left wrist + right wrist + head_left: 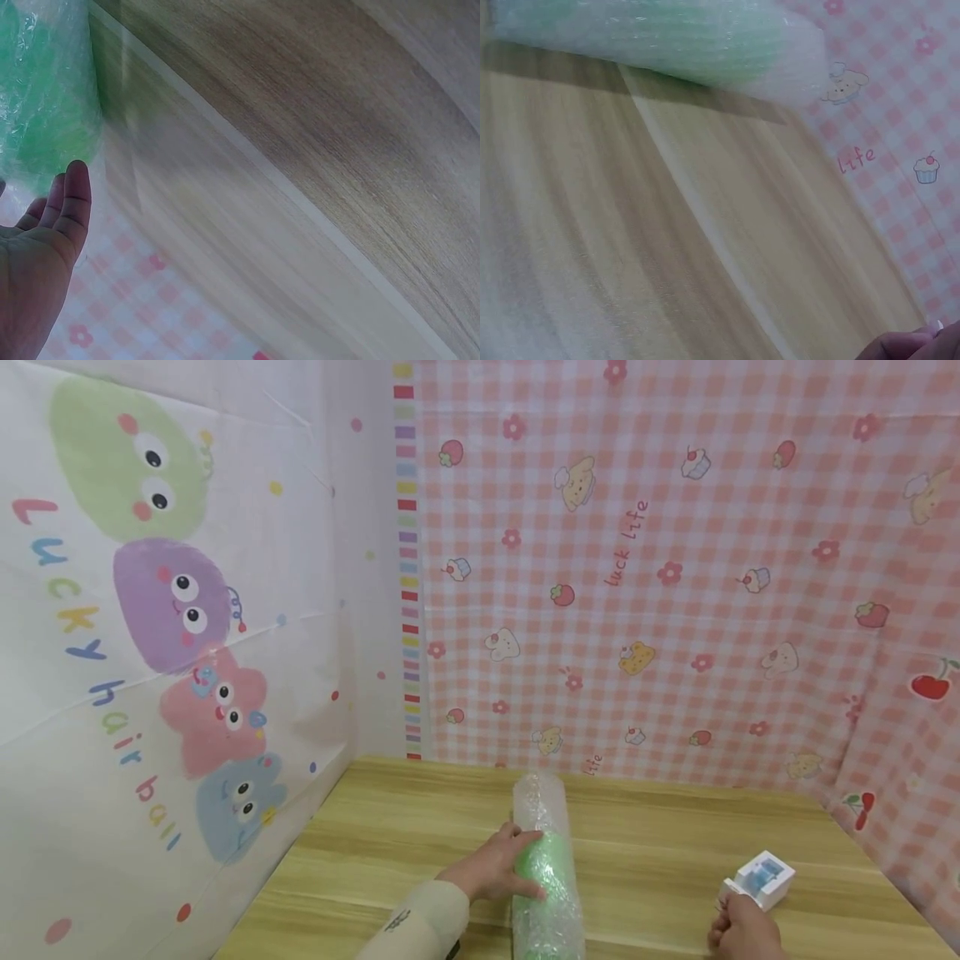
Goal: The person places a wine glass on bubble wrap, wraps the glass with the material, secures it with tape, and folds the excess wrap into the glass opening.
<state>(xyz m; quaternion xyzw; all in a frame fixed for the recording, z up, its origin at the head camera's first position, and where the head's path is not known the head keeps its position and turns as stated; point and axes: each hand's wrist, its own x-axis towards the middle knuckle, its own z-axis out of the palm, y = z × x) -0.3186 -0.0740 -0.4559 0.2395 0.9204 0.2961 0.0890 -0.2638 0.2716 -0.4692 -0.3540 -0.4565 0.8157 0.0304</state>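
A long roll wrapped in bubble wrap (551, 927), green inside, lies lengthwise on the wooden table. Against its left side rests my left hand (491, 864), thumb and forefinger reaching over the top, spread apart. In the left wrist view, the fingers (73, 202) of that hand look nearly straight beside the green wrap (45, 97). At the right, my right hand (746, 931) pinches the near end of a small white tape dispenser (780, 877) with blue inside. Only a bit of the right hand (904, 346) shows in the right wrist view; its exact grip is hidden.
The wood-grain table (645, 843) reaches back to a pink checked cloth (660, 610) hung behind it. A white cloth with cartoon figures (300, 610) hangs along the left side. More checked cloth (915, 760) borders the right edge.
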